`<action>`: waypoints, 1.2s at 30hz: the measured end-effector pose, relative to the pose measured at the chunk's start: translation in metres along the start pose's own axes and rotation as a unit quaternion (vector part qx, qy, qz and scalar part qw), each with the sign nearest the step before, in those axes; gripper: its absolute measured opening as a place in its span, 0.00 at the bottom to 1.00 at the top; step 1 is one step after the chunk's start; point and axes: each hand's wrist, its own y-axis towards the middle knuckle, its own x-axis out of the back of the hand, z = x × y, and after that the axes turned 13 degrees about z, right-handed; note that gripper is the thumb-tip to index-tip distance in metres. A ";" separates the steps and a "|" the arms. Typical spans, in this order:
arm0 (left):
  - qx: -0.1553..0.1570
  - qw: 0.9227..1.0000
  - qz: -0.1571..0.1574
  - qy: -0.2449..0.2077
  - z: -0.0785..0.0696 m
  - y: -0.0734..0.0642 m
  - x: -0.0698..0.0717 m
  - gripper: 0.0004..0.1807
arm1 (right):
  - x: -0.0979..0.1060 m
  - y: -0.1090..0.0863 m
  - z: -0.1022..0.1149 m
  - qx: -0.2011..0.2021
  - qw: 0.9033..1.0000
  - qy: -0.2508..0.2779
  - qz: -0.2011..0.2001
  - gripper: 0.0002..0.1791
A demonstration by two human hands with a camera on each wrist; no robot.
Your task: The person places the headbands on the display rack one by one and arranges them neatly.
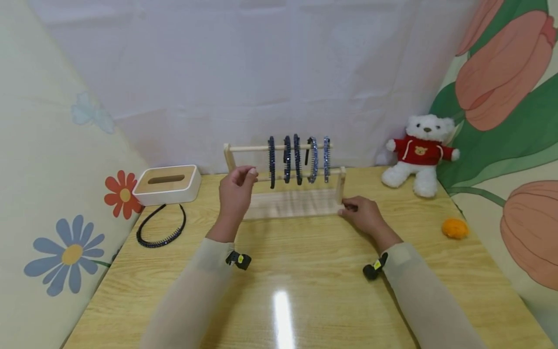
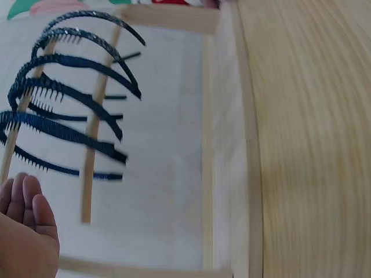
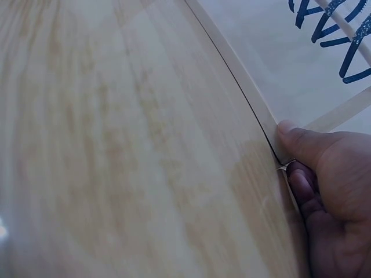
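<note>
A wooden rack (image 1: 296, 202) with two rods carries several glittery toothed headbands (image 1: 298, 160), dark ones to the left and paler blue ones to the right. My right hand (image 1: 364, 213) grips the right end of its base; in the right wrist view the thumb (image 3: 288, 128) lies on the edge and the other fingers curl beside it. At the rack's left side my left hand (image 1: 236, 189) is raised, fingers loosely bent, nothing visible in them. The left wrist view has those fingers (image 2: 30, 200) close below the nearest headband (image 2: 64, 136). Another dark headband (image 1: 161, 242) lies on the table at left.
A white tissue box (image 1: 167, 196) with a wooden lid stands at the back left. A white teddy bear (image 1: 420, 155) in a red hoodie sits at the back right, with an orange fuzzy ball (image 1: 455, 228) in front of it. A white cloth (image 1: 279, 72) hangs behind the rack.
</note>
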 end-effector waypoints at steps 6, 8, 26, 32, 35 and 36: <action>-0.010 0.961 0.135 0.243 0.018 -0.025 0.037 0.19 | -0.001 0.000 0.000 -0.009 1.000 0.002 0.004 0.25; -0.011 0.939 0.177 0.293 0.024 -0.033 0.048 0.18 | 0.000 0.000 0.000 -0.012 1.000 -0.001 0.006 0.25; 0.095 0.863 0.194 0.456 0.085 -0.094 0.148 0.20 | 0.000 -0.001 0.003 -0.011 1.000 0.000 0.008 0.25; 0.125 0.857 0.172 0.469 0.099 -0.100 0.190 0.24 | 0.000 -0.001 0.002 -0.004 1.000 0.000 0.002 0.24; 0.146 0.851 0.175 0.473 0.105 -0.104 0.208 0.24 | 0.000 -0.001 0.003 -0.004 1.000 -0.001 0.001 0.24; 0.152 0.850 0.176 0.473 0.106 -0.105 0.212 0.24 | 0.000 -0.001 0.003 -0.003 1.000 -0.001 0.000 0.24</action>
